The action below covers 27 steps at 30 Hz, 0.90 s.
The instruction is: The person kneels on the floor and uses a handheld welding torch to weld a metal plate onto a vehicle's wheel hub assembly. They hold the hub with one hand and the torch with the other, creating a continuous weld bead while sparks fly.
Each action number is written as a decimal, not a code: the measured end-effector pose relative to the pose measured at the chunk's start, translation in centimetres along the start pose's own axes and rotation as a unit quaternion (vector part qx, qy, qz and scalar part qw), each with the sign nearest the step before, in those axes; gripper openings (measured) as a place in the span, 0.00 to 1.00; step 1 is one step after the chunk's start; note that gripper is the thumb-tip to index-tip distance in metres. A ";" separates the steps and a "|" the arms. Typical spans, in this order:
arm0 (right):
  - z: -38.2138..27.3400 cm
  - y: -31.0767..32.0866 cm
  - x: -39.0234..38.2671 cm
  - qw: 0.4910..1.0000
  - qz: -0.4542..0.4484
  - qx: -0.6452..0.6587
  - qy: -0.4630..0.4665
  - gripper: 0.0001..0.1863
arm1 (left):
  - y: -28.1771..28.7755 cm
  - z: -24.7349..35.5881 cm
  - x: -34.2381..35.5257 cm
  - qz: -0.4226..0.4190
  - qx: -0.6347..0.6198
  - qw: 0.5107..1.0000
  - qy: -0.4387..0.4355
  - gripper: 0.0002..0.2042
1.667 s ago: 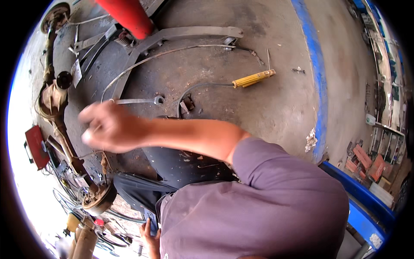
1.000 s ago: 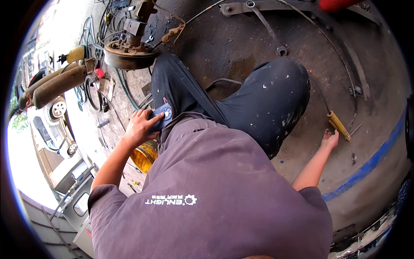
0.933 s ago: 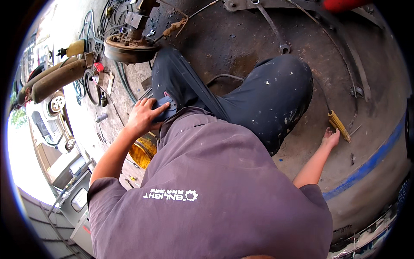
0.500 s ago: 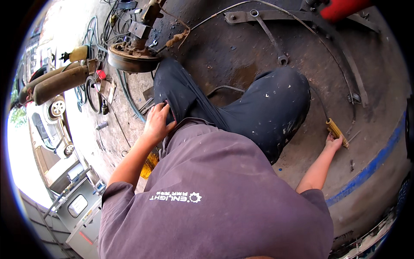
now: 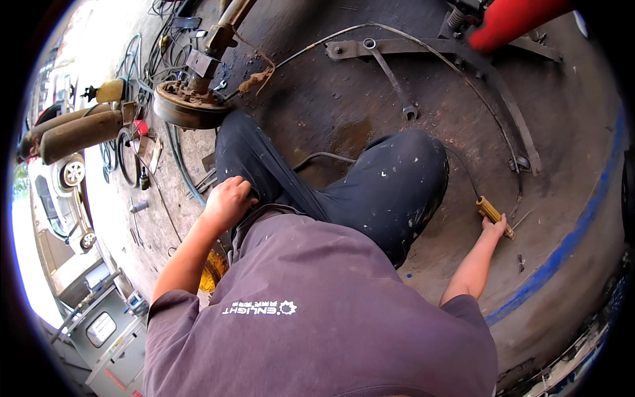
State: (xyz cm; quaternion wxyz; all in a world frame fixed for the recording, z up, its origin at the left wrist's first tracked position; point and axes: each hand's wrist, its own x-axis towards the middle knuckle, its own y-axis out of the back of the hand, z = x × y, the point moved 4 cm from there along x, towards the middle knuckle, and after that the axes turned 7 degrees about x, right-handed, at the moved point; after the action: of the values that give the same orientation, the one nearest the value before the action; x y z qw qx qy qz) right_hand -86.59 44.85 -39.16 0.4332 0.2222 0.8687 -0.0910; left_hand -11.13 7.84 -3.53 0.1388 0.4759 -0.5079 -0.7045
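Observation:
My left hand (image 5: 229,198) is curled at the pocket of my dark trousers (image 5: 387,182), its fingertips partly hidden; what it holds cannot be seen. On the right, my right hand (image 5: 493,223) grips a yellow corded handle (image 5: 490,209) with a thin metal rod beside its lower end. The dark cable from this handle runs up past my right knee. A large open-end spanner (image 5: 389,75) lies beyond that knee, its ring end on a flat steel bar (image 5: 423,46).
A rusty axle with brake drum (image 5: 187,114) stands ahead-left of my left knee. Hoses (image 5: 172,152), scattered tools and tan cylinders (image 5: 76,139) lie leftward, with a car (image 5: 69,205) outside. A red column (image 5: 503,20) rises at upper right. A blue painted stripe (image 5: 562,251) crosses the floor.
The blue device in my left hand has gone from sight at the pocket. My right hand has closed on the yellow handle. Earlier my forearm crossed the view; the camera has since turned.

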 end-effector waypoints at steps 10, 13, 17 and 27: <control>2.5 -2.1 -1.8 0.998 -0.013 -0.007 -0.068 0.33 | 0.5 -21.8 5.2 0.370 -0.021 0.840 0.396 0.41; 1.2 -2.6 -3.5 0.994 0.008 0.107 0.037 0.25 | 1.3 -29.7 9.1 0.358 -0.067 0.745 0.559 0.55; 1.7 -3.6 -13.2 0.979 -0.132 0.082 0.129 0.22 | 0.8 -31.2 11.2 0.288 -0.135 0.700 0.639 0.55; 3.1 -18.1 -42.4 0.778 -0.487 -0.081 0.389 0.16 | 0.4 -35.5 12.7 0.320 -0.100 0.670 0.663 0.39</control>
State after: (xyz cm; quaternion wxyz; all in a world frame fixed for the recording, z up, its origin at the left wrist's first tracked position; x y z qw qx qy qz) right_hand -70.45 14.76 -8.07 -0.0277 -0.2502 0.9598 -0.1244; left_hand 11.09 -21.73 -11.04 0.7027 0.6089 -0.3300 -0.1628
